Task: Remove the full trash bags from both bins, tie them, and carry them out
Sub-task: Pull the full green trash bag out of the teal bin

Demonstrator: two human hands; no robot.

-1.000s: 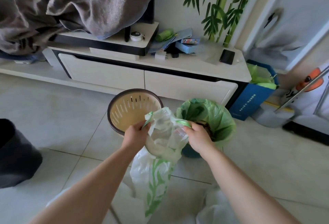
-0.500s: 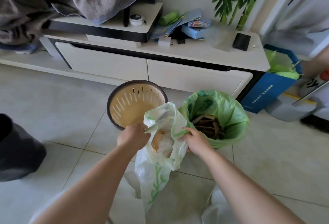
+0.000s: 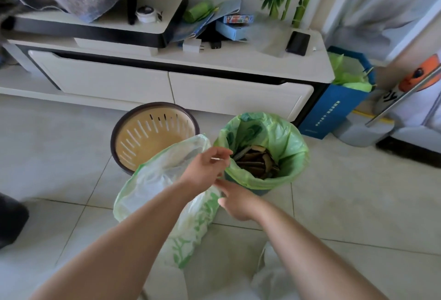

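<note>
A translucent white trash bag with green leaf print point(image 3: 152, 180) stands on the tiled floor with its mouth wide open, out of the beige slotted bin point(image 3: 114, 137) behind it. To the right, a second bin holds a green liner point(image 3: 286, 137) with brown scraps point(image 3: 257, 161) inside. My left hand point(image 3: 205, 168) reaches across the white bag toward the green liner's near rim, fingers spread and holding nothing. Below it, my right hand point(image 3: 235, 202) lies with straight fingers against the white bag's right edge, beside the green-lined bin.
A low white TV cabinet point(image 3: 238, 99) runs behind both bins, with a phone point(image 3: 297, 43) and small boxes on top. A blue carton point(image 3: 334, 109) with green bags stands at its right end. A dark object point(image 3: 9, 221) sits on the floor at left.
Both hands have let go of the white bag's rim. The bag's mouth has fallen open wide. My left hand has moved right toward the green-lined bin, and my right hand has dropped lower.
</note>
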